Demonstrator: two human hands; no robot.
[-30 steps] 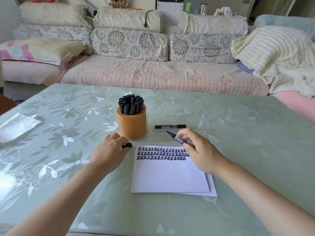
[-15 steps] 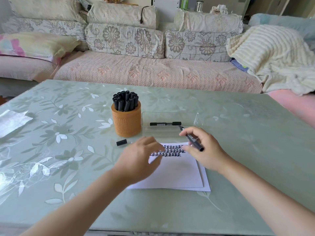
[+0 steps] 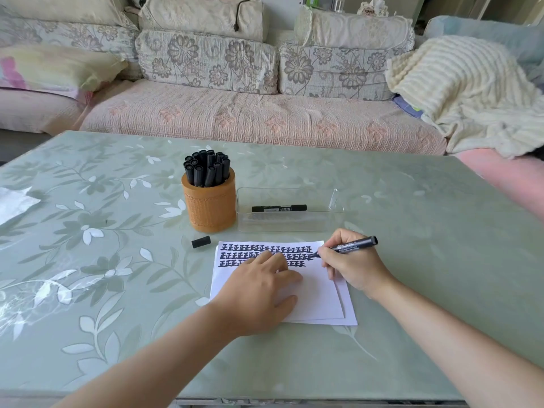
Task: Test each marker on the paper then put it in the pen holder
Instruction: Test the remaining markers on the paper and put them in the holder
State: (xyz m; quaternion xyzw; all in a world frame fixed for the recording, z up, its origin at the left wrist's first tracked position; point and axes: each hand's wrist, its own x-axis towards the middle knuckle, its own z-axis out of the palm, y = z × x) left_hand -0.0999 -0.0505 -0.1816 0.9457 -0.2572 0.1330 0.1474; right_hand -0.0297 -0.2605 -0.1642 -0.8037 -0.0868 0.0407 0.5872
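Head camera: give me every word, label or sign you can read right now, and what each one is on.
"正", handwritten over and over in three rows on the paper; the left hand covers part of them.
White print on the held marker, gripped by the right hand: too small to read.
Label on the other marker in the clear tray: too blurred to read.

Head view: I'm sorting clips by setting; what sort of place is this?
Likely a home living room: a floral-cushioned sofa, a cream blanket heaped on it, and a leaf-patterned table in front.
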